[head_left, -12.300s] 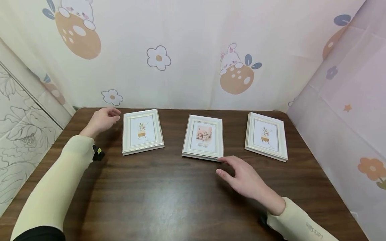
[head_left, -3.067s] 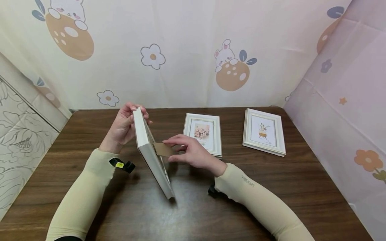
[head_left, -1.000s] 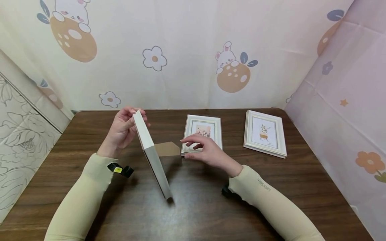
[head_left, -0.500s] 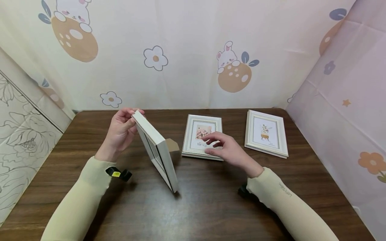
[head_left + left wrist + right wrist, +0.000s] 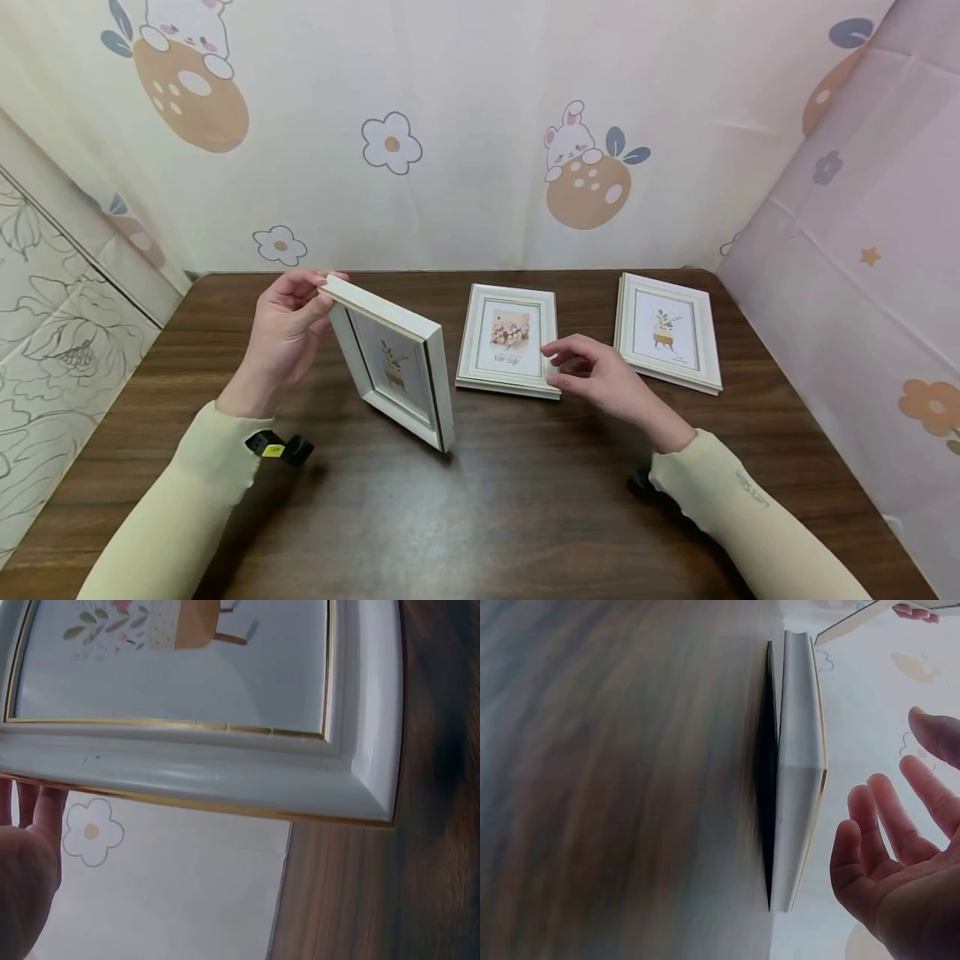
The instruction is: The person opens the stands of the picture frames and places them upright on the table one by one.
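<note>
In the head view a white picture frame with a potted-plant print stands tilted on the table, its front turned partly toward the camera. The left hand pinches its upper left corner. The left wrist view shows the frame's front close up, with fingers at its edge. The right hand hovers by the right edge of a second white frame, which lies flat with a pink flower print. Its fingers are relaxed and hold nothing; in the right wrist view they are spread beside a flat-lying frame.
A third white frame with a plant print lies at the right rear of the brown wooden table. A patterned curtain hangs behind the table's back edge, and another patterned cloth stands along the right side.
The held frame has turned from nearly edge-on to show its front, and its brown back flap has gone out of sight. The right hand has let go of the flap and moved right.
</note>
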`<control>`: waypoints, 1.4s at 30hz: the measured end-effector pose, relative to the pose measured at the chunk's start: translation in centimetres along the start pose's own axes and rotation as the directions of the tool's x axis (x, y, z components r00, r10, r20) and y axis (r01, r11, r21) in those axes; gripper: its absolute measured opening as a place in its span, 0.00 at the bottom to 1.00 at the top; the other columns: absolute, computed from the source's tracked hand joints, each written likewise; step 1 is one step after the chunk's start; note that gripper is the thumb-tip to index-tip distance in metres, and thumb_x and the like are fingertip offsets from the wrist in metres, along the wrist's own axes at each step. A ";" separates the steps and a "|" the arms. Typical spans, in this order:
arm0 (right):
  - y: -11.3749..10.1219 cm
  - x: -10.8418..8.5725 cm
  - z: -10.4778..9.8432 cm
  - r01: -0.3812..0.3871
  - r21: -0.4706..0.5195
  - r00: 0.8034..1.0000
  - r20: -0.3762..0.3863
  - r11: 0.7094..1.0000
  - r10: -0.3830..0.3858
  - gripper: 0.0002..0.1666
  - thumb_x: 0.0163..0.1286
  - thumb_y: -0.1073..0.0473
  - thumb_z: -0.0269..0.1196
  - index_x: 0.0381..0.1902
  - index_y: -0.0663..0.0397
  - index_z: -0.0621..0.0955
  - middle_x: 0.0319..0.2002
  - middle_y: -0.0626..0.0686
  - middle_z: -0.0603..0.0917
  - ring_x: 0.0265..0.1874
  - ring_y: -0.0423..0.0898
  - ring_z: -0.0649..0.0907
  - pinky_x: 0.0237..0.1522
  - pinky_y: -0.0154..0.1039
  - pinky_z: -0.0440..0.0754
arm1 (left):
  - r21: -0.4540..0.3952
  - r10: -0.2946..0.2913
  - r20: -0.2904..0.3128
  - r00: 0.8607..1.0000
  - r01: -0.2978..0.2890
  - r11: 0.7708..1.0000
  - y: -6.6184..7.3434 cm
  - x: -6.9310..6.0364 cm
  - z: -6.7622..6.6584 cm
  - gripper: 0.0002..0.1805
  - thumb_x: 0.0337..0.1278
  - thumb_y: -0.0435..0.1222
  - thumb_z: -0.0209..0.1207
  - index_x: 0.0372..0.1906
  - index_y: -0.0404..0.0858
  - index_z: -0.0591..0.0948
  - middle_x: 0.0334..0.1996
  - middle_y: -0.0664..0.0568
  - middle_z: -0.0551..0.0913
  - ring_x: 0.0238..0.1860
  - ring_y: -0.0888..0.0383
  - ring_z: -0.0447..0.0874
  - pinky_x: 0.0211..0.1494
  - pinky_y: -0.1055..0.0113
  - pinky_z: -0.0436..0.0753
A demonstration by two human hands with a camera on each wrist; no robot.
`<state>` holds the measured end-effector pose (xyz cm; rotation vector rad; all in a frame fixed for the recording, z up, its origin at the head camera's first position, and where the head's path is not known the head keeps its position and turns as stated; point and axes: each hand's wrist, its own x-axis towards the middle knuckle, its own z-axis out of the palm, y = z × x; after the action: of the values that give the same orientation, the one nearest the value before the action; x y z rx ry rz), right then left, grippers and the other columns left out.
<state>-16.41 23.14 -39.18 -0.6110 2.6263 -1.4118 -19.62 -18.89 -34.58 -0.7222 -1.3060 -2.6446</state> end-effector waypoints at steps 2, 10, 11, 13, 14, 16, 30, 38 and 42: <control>0.2 -0.3 -0.2 -0.004 0.004 1.000 -0.005 1.000 0.004 0.22 0.66 0.60 0.70 0.57 0.57 0.80 0.50 0.55 0.82 0.47 0.50 0.82 0.52 0.54 0.78 | 0.027 0.003 -0.017 1.000 -0.003 1.000 0.2 -0.1 0.0 0.09 0.58 0.19 0.61 0.39 0.33 0.83 0.45 0.41 0.86 0.47 0.54 0.84 0.45 0.69 0.83; 0.7 -1.0 -0.6 -0.003 -0.009 1.000 -0.017 1.000 0.003 0.22 0.66 0.59 0.70 0.56 0.56 0.81 0.51 0.55 0.83 0.47 0.51 0.83 0.53 0.54 0.78 | 0.147 0.019 -0.099 0.995 -0.004 0.989 1.3 -0.2 0.0 0.10 0.59 0.17 0.59 0.39 0.32 0.83 0.43 0.44 0.87 0.40 0.58 0.84 0.32 0.75 0.78; 0.7 -1.1 -0.6 -0.005 -0.010 1.000 -0.018 1.000 0.004 0.22 0.65 0.59 0.71 0.56 0.56 0.81 0.51 0.55 0.83 0.47 0.51 0.83 0.53 0.55 0.78 | 0.166 0.023 -0.114 0.993 -0.003 0.986 1.4 -0.2 0.0 0.10 0.59 0.17 0.59 0.39 0.33 0.83 0.43 0.44 0.87 0.38 0.59 0.83 0.30 0.75 0.76; 0.7 -1.2 -0.7 -0.004 -0.010 1.000 -0.020 1.000 0.003 0.22 0.65 0.60 0.71 0.56 0.57 0.81 0.51 0.55 0.83 0.48 0.51 0.83 0.53 0.55 0.78 | 0.171 0.029 -0.137 0.990 -0.005 0.985 1.5 -0.2 -0.1 0.10 0.58 0.17 0.60 0.39 0.31 0.83 0.43 0.43 0.87 0.38 0.59 0.83 0.29 0.75 0.77; 0.6 -1.3 -0.7 -0.006 -0.012 1.000 -0.021 1.000 0.005 0.22 0.65 0.60 0.71 0.56 0.57 0.81 0.51 0.55 0.83 0.47 0.51 0.83 0.53 0.55 0.78 | 0.174 0.034 -0.148 0.988 -0.008 0.985 1.6 -0.2 -0.2 0.09 0.58 0.17 0.60 0.39 0.31 0.83 0.43 0.43 0.87 0.38 0.58 0.84 0.29 0.75 0.78; 0.5 -1.5 -0.8 -0.006 -0.014 1.000 -0.021 1.000 0.006 0.22 0.65 0.60 0.70 0.56 0.57 0.81 0.51 0.56 0.82 0.47 0.50 0.83 0.53 0.55 0.78 | 0.191 0.049 -0.174 0.983 -0.015 0.982 1.7 -0.2 -0.3 0.09 0.57 0.17 0.61 0.40 0.30 0.82 0.44 0.42 0.87 0.40 0.57 0.85 0.31 0.74 0.80; -0.5 -2.9 -0.2 0.038 0.002 0.998 0.052 0.999 -0.038 0.22 0.66 0.59 0.70 0.56 0.58 0.80 0.51 0.55 0.83 0.46 0.50 0.83 0.50 0.46 0.81 | 0.296 0.107 -0.388 0.916 0.013 0.955 1.9 0.6 -1.5 0.11 0.51 0.22 0.69 0.41 0.29 0.83 0.44 0.44 0.86 0.42 0.56 0.84 0.37 0.69 0.85; -0.5 -3.3 0.2 0.035 -0.002 0.997 0.074 0.999 -0.035 0.21 0.66 0.59 0.70 0.56 0.57 0.80 0.50 0.54 0.83 0.46 0.52 0.84 0.51 0.50 0.80 | 0.299 0.088 -0.449 0.889 0.056 0.953 1.7 1.6 -1.9 0.13 0.48 0.25 0.72 0.41 0.31 0.83 0.46 0.44 0.86 0.41 0.57 0.84 0.32 0.71 0.82; -0.5 -3.4 0.4 0.055 0.004 0.995 0.086 0.998 -0.055 0.20 0.66 0.61 0.70 0.55 0.57 0.81 0.50 0.54 0.83 0.47 0.52 0.84 0.51 0.49 0.80 | 0.316 0.073 -0.455 0.887 0.084 0.945 1.7 1.9 -2.3 0.15 0.49 0.27 0.73 0.42 0.31 0.83 0.47 0.44 0.85 0.42 0.56 0.83 0.33 0.71 0.83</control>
<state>-13.03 23.88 -39.35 -0.7322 2.5608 -1.3692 -21.67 -21.47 -33.67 -0.0314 -1.5282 -2.2994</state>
